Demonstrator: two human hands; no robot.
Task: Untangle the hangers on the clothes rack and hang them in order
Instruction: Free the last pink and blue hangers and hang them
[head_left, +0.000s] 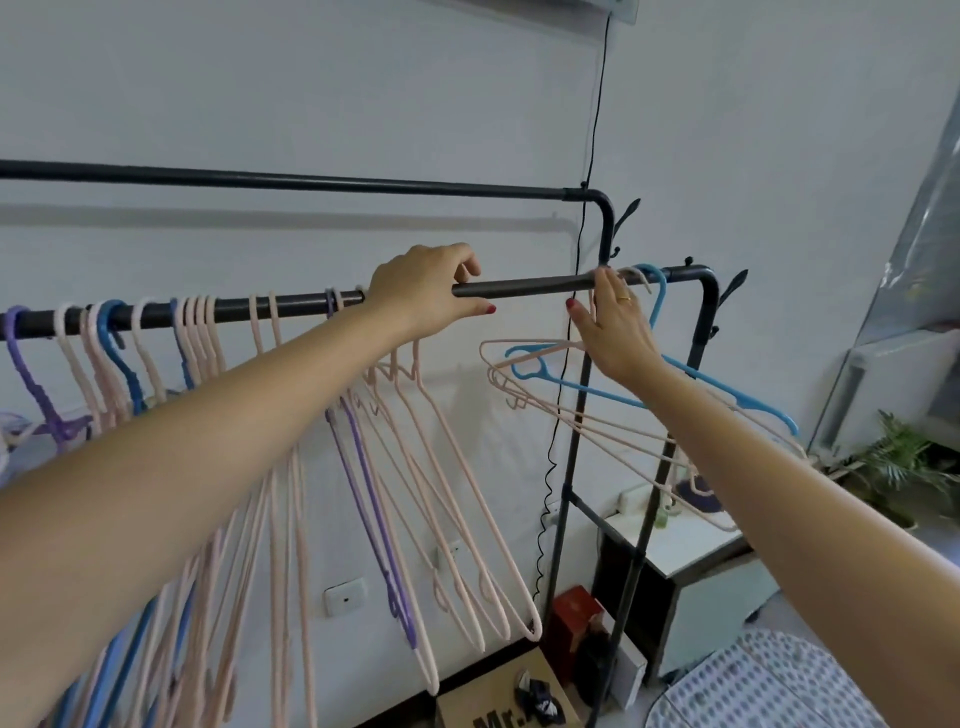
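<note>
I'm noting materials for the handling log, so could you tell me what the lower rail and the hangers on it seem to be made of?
The lower rail looks like painted or coated metal tube: dark grey, matte, with a soft highlight. The pink hangers and blue hanger seem thin wire with a plastic or rubbery coating, matte and evenly coloured; the core itself isn't visible.

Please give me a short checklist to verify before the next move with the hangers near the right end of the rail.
1. Left hand steadies the dark metal lower rail: ok, fingers curl over it.
2. Right hand has a firm hold on a hanger: cannot tell, fingers hide the contact.
3. Bright blue plastic hanger hooked on the rail: ok.
4. Pale pink plastic hangers beside it hang straight: not ok, they swing out tilted and cross the blue one.
5. Free rail between the hands: ok, bare stretch visible.
</note>
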